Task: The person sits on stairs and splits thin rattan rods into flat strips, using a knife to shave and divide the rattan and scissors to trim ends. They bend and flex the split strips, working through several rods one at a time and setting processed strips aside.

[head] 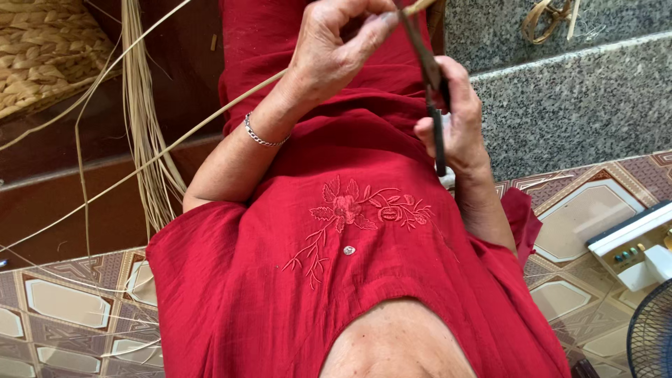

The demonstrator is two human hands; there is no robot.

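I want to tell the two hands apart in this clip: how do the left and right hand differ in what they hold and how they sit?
The left hand pinches a pale straw strand with bent fingers; the right hand is fisted around a dark blade. The left wrist wears a silver bracelet; the right wrist is bare. Both work above the red dress.

a bundle of straw strands (143, 119) hangs left of the hands; a woven basket (42, 49) lies further left, a fan (651, 339) far right.

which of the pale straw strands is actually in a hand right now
The single pale straw strand slanting across the red dress into the left hand; the bundle of straw strands hangs untouched.
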